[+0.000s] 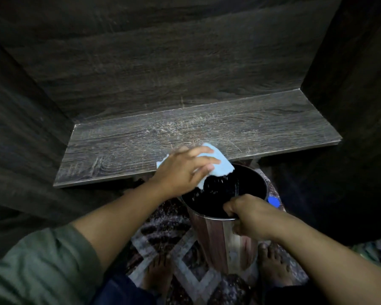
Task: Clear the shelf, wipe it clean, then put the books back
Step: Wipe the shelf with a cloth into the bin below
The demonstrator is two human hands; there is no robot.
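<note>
Head view: left hand (185, 170) holds a pale blue cloth (220, 165) at the shelf (141, 137) front edge, right of centre, over the steel bucket (213, 238). Right hand (249, 214) grips the steel bucket by its near rim. Inside is dark with pale specks; contents unclear.

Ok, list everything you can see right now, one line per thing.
shelf: one, dark grey wood, across the middle, speckled with pale dust.
cloth: one, light blue, at the shelf's front edge above the bucket.
bucket: one, shiny metal, dark inside, below the shelf's front edge.
round thing: one, blue, right of the bucket's rim; unidentifiable.
rug: one, dark and pale pattern, on the floor.
sleeve: one, green, on the left arm.
feet: two, bare, on the rug.
left hand: one, holds the cloth.
right hand: one, grips the bucket's rim.
</note>
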